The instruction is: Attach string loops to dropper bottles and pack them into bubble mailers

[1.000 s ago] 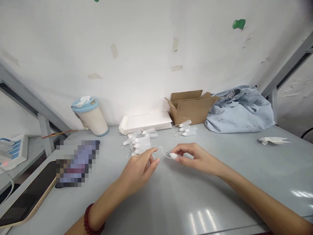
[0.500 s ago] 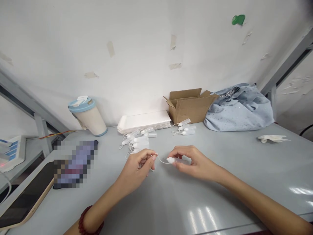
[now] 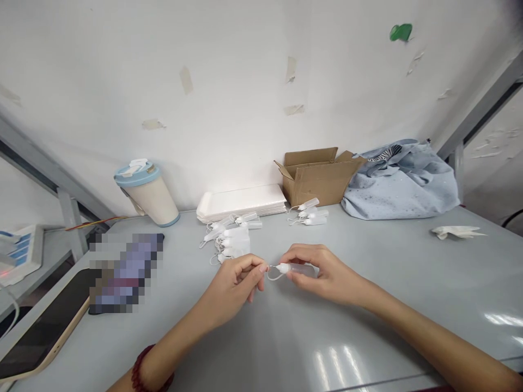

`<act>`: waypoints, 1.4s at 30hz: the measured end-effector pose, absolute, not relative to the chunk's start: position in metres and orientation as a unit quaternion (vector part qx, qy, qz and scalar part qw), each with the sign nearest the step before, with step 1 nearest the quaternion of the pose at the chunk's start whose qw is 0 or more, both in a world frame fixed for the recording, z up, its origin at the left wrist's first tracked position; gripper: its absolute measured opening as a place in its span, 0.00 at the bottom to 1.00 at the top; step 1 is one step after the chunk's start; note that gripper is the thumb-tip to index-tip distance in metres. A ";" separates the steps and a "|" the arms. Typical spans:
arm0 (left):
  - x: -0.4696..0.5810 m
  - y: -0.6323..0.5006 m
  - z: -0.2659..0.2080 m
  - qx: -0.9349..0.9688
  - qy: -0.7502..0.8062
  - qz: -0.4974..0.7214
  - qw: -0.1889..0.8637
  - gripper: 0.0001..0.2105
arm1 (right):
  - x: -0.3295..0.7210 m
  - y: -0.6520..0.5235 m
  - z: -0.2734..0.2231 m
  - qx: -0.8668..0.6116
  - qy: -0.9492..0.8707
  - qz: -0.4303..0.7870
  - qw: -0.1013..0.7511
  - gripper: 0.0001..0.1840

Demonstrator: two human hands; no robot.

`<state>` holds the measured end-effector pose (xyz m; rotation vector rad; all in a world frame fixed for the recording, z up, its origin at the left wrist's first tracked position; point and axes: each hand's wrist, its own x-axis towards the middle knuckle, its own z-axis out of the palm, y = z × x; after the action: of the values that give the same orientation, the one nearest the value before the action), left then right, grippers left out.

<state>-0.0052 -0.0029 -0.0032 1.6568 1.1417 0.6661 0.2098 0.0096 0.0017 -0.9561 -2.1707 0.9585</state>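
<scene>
My right hand (image 3: pixel 322 272) grips a small translucent dropper bottle (image 3: pixel 301 270) by its body, lying sideways with its white tip to the left. Close to that tip, my left hand (image 3: pixel 241 280) is closed in a pinch on the bottle's tethered cap, mostly hidden by thumb and forefinger. A thin pin shows between these fingers and the tip. The white tether (image 3: pixel 274 277) loops below, joining cap and bottle. Beyond my left hand lies a pile of similar bottles (image 3: pixel 235 239). Several more bottles (image 3: pixel 314 218) lie farther back, in front of a cardboard box.
At the back stand a stack of white flat sheets or trays (image 3: pixel 245 201), the open cardboard box (image 3: pixel 316 185) and a pale blue cloth bag (image 3: pixel 400 190). A tumbler (image 3: pixel 153 196) and a phone (image 3: pixel 49 321) are on the left. Crumpled tissue (image 3: pixel 457 232) lies at right.
My left hand has moved right, bringing the cap up to the bottle's tip. The tether now bends in a tighter loop. My right hand has hardly moved.
</scene>
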 end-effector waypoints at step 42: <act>-0.004 -0.007 -0.005 0.712 0.475 0.248 0.453 0.12 | 0.208 0.009 0.001 -0.354 -0.812 0.375 0.274 0.10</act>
<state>-0.0039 -0.0072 -0.0046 1.7582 1.1730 0.6125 0.2084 0.0094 0.0012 -0.9519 -2.1839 1.0073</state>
